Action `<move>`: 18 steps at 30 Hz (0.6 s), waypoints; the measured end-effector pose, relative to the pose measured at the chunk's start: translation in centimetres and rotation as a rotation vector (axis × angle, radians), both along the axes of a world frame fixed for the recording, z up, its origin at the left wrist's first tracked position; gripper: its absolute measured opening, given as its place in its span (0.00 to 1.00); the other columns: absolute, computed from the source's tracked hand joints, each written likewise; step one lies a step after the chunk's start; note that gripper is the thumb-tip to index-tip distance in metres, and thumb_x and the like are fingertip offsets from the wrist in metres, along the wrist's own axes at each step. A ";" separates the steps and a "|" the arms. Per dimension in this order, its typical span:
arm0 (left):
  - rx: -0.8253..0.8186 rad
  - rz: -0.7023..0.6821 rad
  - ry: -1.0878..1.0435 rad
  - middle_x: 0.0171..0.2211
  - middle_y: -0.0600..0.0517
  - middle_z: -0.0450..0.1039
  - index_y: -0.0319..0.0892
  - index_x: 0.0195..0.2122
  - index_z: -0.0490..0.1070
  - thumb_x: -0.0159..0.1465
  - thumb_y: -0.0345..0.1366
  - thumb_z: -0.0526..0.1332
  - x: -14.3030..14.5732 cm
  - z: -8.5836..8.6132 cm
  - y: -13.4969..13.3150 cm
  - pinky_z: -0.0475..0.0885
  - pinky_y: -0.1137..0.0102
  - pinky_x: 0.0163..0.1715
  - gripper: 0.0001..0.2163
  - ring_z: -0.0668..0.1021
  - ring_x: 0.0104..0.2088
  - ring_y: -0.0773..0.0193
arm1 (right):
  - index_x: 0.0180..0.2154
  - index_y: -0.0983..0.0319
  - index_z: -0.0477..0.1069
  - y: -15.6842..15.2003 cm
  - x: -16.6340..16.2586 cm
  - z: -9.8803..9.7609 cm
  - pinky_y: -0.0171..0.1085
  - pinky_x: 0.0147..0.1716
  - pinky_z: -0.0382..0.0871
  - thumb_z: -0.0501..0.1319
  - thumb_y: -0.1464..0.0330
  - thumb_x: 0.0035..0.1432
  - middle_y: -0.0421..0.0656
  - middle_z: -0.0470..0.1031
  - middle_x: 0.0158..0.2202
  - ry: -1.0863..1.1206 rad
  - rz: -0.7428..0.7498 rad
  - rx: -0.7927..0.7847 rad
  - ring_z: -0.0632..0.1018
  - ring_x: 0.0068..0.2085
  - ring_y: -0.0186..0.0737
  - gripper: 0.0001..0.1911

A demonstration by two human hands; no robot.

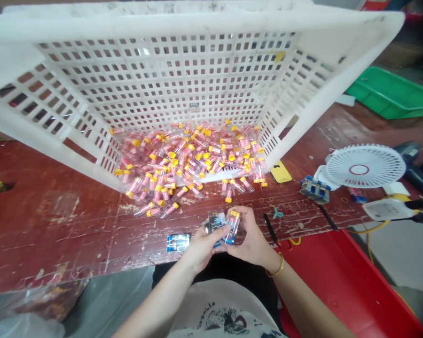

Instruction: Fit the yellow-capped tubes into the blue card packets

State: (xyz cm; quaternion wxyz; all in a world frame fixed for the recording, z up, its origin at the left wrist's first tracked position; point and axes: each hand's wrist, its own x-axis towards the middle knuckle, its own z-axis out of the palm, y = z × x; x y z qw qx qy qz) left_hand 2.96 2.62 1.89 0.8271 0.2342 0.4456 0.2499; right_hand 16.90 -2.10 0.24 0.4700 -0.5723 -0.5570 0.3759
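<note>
My left hand [200, 246] is closed round a small dark-and-blue printed packet [216, 220] just past the table's near edge, its thumb laid across the front. Against the packet's right side stands a clear tube with a yellow cap [234, 215], and my right hand [252, 239] curls its fingers and thumb round this tube. Part of both items is hidden by the fingers. A flat blue-and-silver packet [178, 242] lies on the table left of my hands. Beyond them, many similar yellow-capped tubes [174, 162] with pink labels spill from a tipped white basket [183, 75].
The worn red table [74, 225] carries a white fan [359, 166], a bundle of blue packets [315, 189], a yellow card [281, 172] and a white power strip [384, 209] at right. A green tray [391, 94] stands behind; a red bin [331, 277] is below right.
</note>
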 end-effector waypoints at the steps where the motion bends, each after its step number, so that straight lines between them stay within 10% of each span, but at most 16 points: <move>1: 0.006 0.016 -0.001 0.30 0.49 0.79 0.37 0.37 0.77 0.45 0.38 0.74 -0.1 0.0 -0.1 0.73 0.74 0.26 0.19 0.78 0.28 0.65 | 0.50 0.58 0.53 0.0 0.1 -0.1 0.42 0.47 0.69 0.69 0.72 0.42 0.46 0.62 0.46 -0.009 0.007 0.010 0.71 0.46 0.42 0.35; 12: 0.012 0.051 -0.037 0.31 0.49 0.79 0.37 0.36 0.77 0.45 0.38 0.74 0.2 0.1 -0.6 0.74 0.72 0.33 0.17 0.78 0.30 0.65 | 0.50 0.57 0.56 -0.5 0.3 0.2 0.43 0.48 0.68 0.71 0.70 0.41 0.47 0.64 0.47 0.079 0.018 0.033 0.70 0.48 0.44 0.36; 18: 0.116 -0.103 0.012 0.35 0.44 0.79 0.36 0.40 0.77 0.51 0.45 0.70 0.8 -0.4 -0.9 0.77 0.64 0.32 0.20 0.80 0.36 0.55 | 0.36 0.58 0.69 -1.8 2.4 0.1 0.38 0.39 0.71 0.66 0.65 0.53 0.41 0.73 0.36 0.372 -0.214 -0.025 0.74 0.37 0.37 0.09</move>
